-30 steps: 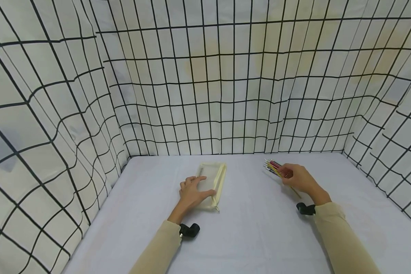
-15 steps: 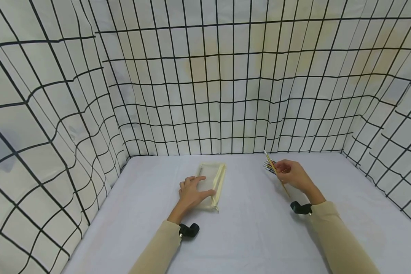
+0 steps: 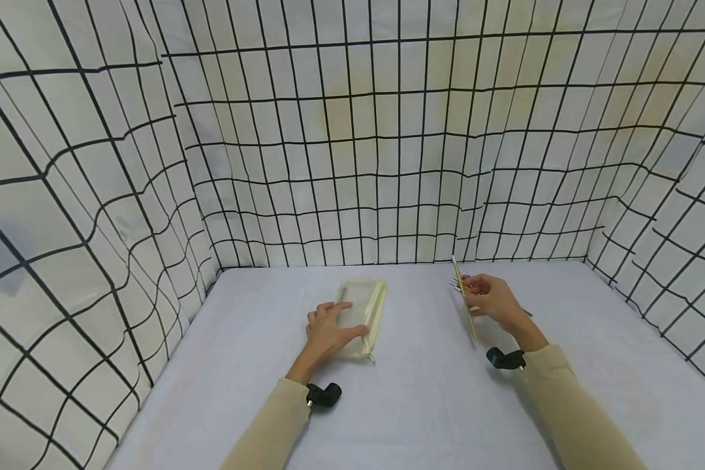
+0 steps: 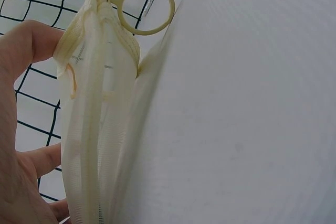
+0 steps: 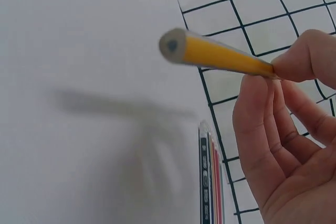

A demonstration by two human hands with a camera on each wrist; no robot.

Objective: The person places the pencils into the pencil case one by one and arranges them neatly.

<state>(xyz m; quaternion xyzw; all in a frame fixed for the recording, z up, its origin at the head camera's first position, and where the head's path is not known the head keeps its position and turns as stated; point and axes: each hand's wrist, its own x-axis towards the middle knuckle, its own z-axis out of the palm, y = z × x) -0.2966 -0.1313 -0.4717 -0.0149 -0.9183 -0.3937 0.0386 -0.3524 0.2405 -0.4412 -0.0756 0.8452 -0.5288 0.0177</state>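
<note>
My left hand (image 3: 329,329) rests spread over a pale yellow, see-through zip pouch (image 3: 360,297) lying on the table. In the left wrist view its fingertips touch the pouch's side, and a ring-shaped zip pull (image 4: 172,14) sticks out at the far end. Farther right, my right hand (image 3: 493,301) pinches one yellow pencil (image 5: 223,54) between thumb and fingertips. The pencil is raised off the table, its flat end with a dark core towards the right wrist camera. Below that hand lies a bundle of pencils (image 5: 205,182) in several colours, partly hidden by the hand in the head view.
White cloth covers the table (image 3: 411,391). White walls with a black grid (image 3: 399,156) stand at the back and both sides. A black wrist camera (image 3: 325,395) sits on the left wrist and another camera (image 3: 505,358) on the right.
My right hand has lifted the yellow pencil away from the bundle, moved slightly left and turned the pencil more upright. The left hand and the pouch have stayed put.
</note>
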